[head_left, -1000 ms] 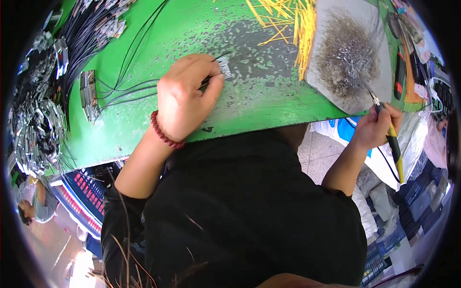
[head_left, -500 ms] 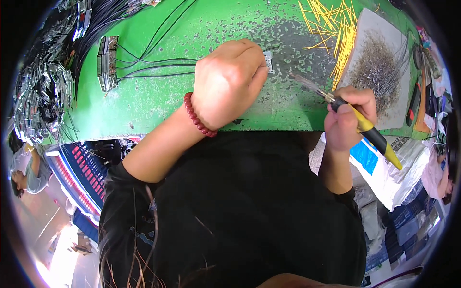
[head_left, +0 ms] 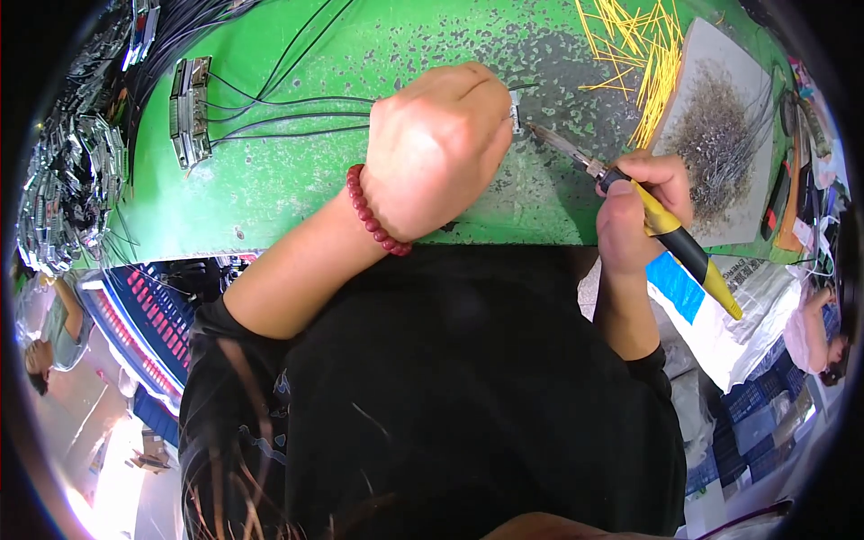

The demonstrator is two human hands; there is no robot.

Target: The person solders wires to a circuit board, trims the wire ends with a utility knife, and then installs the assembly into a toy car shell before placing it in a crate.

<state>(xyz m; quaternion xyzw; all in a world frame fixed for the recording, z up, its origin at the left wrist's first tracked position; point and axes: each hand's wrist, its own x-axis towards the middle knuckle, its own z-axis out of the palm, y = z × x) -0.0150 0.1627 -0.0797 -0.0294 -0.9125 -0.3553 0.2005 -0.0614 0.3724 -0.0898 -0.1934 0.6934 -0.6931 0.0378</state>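
Observation:
My left hand point(head_left: 441, 148), with a red bead bracelet point(head_left: 367, 211) at its wrist, is closed over a small silver part point(head_left: 516, 112) whose end shows past the fingers. Most of that part, and the fingertips, are hidden beneath the hand. Thin dark wires point(head_left: 297, 115) run to this hand from a bundle of long metal pieces point(head_left: 190, 112) on the left. My right hand point(head_left: 634, 202) grips a yellow and black soldering iron point(head_left: 682, 252) like a pen. Its tip points left, close to the silver part; whether they touch I cannot tell.
Thin yellow sticks point(head_left: 661, 94) lie at the far right, beside a grey board point(head_left: 684, 144) covered with dark residue. Hand tools point(head_left: 792, 211) lie along the right edge of the green table point(head_left: 306, 193). Metal parts point(head_left: 76, 189) are heaped at left. Other people appear at both sides.
The soldering iron has moved left and slightly farther off, bringing its tip nearer the silver part. My left hand has shifted a little right with that part.

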